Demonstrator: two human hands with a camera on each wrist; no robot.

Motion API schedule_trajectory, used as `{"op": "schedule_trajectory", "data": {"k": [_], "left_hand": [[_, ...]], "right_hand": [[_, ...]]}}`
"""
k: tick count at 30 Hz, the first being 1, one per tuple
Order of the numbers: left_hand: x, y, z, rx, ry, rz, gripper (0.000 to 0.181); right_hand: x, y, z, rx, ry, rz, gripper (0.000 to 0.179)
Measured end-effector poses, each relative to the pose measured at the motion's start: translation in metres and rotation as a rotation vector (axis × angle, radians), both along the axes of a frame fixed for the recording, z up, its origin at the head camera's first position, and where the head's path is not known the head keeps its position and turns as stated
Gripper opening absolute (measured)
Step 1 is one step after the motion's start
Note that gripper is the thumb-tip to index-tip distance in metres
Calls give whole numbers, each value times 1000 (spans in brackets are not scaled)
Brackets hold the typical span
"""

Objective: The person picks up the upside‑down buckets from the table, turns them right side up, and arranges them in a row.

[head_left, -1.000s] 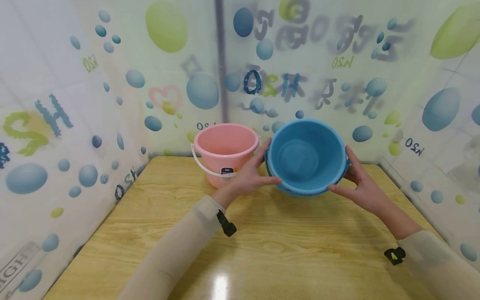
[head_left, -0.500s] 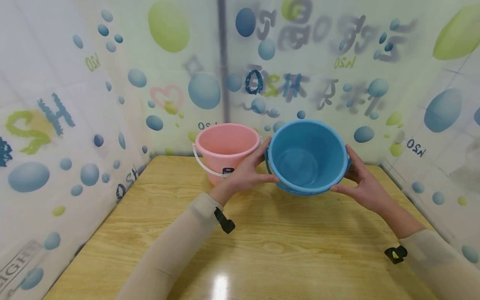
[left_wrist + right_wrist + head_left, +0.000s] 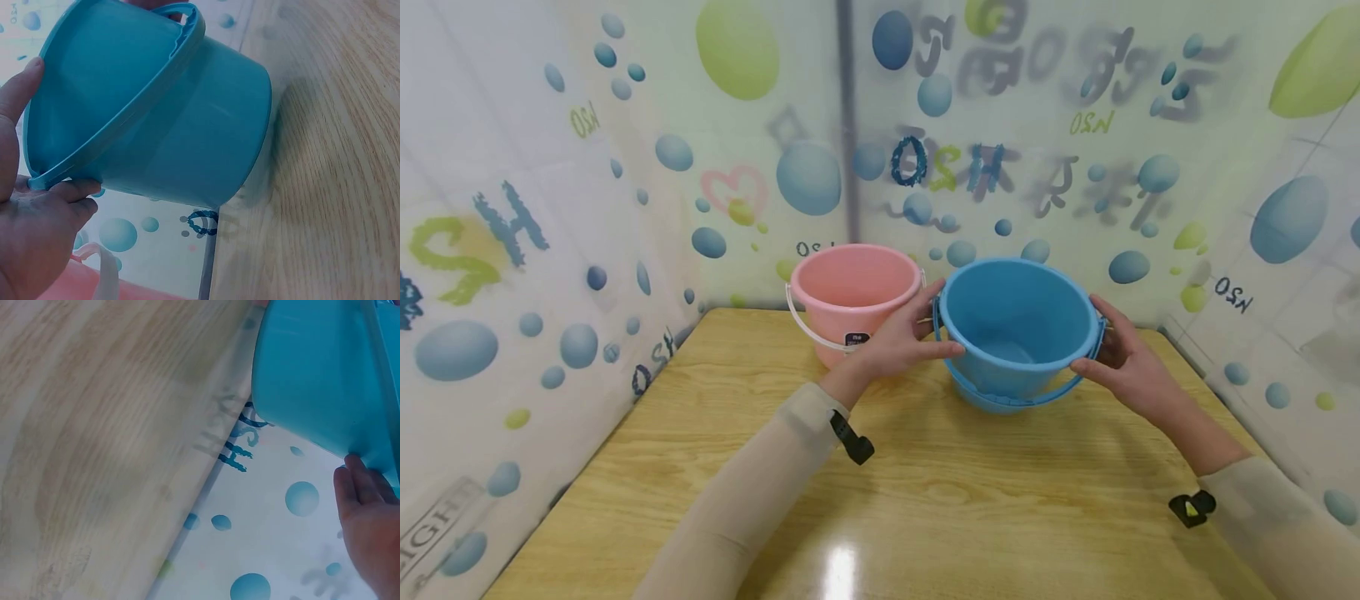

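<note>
Both hands hold a blue bucket (image 3: 992, 375) between them over the table, its mouth leaning a little towards me. My left hand (image 3: 898, 342) grips its left side, thumb at the rim and fingers underneath near the handle joint. On the opposite side my right hand (image 3: 1131, 367) does the same; in the right wrist view its fingers (image 3: 365, 481) lie along the bucket wall. The blue handle (image 3: 134, 115) hangs down across the front. In the left wrist view a shadow falls on the table beside the base; whether the base touches the wood I cannot tell.
A pink bucket (image 3: 850, 321) with a white handle (image 3: 805, 325) stands just left of the blue one, partly behind my left hand. The wooden table (image 3: 925, 492) meets patterned walls (image 3: 760, 167) at the back and sides.
The blue bucket has tipped back more upright and its rim has come lower in the head view, showing more of its outer wall and handle. Both hands keep their hold; the pink bucket stays put.
</note>
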State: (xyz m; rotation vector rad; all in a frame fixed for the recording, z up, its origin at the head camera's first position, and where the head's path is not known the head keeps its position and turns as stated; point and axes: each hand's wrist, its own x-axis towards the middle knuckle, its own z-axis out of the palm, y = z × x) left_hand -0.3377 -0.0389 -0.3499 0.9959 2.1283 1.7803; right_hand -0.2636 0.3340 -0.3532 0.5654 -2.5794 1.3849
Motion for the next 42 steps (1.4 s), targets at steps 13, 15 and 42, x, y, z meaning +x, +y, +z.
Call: {"op": "schedule_trajectory", "data": {"k": [13, 15, 42], "left_hand": [[0, 7, -6, -105, 22, 77, 95], [-1, 8, -7, -117, 24, 89, 95], [-10, 19, -15, -139, -17, 197, 88]], "right_hand": [[-3, 2, -11, -37, 46, 55, 77], [-4, 3, -13, -35, 53, 61, 75], [-20, 9, -19, -61, -26, 10, 68]]}}
